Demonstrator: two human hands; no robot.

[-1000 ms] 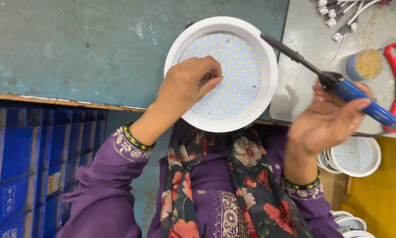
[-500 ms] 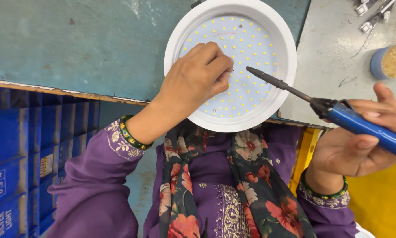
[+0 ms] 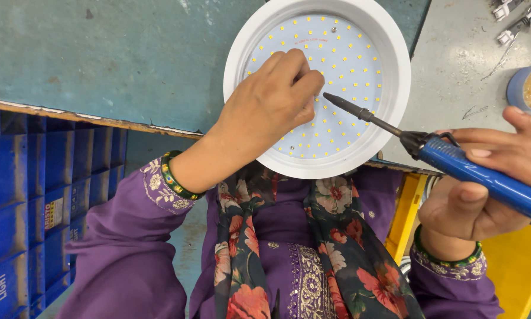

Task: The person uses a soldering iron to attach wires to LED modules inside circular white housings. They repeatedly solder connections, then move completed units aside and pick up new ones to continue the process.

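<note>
Lamp [image 3: 360, 35]: round, white rim, flat white board inside dotted with small yellow chips. It lies at the near edge of the teal bench [image 3: 100, 59], its lower rim overhanging the edge slightly, above the person's lap.

Left hand [image 3: 271, 106]: rests on the left half of the board, fingers curled with tips drawn together near the board's centre. Whether they pinch something small cannot be told; the tips hide it.

Right hand [image 3: 484, 183]: closed around the blue handle of a soldering iron [image 3: 454, 159], thumb along the top, fingers wrapped beneath. The iron lies nearly level, pointing left. Its dark tip [image 3: 330, 98] is over the board, just beside the left fingertips; contact with the board cannot be told.

Around: grey surface [image 3: 460, 71] right of the lamp, carrying a blue tub [image 3: 522, 88] with yellowish contents near the right edge and metal clips [image 3: 516, 18] at top right. Blue crates [image 3: 35, 201] stand lower left under the bench. Yellow crate [image 3: 516, 266] lower right. Purple sleeves, green bangles on both wrists, floral scarf [image 3: 330, 254].
</note>
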